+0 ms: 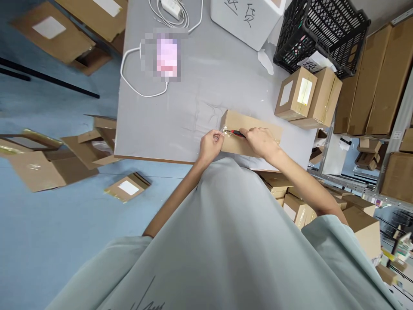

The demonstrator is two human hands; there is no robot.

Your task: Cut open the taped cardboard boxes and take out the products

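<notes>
A long brown cardboard box [240, 147] lies near the front edge of the table, with shiny clear tape [225, 128] at its left end. My right hand [260, 141] rests over the box, fingers wrapped round a red-and-black utility knife [237, 133]. The knife points left, its tip at the tape. At the box's left end is my left hand [211, 146], thumb and fingers curled together close to the tape. Whatever those fingers pinch is too small to make out.
Two taped boxes [295, 94] stand at the table's right, below a black plastic crate [322, 32]. A white bin [247, 21] is at the back. A pixelated device [167, 56] with a white cable lies left. Opened cartons [48, 163] litter the blue floor.
</notes>
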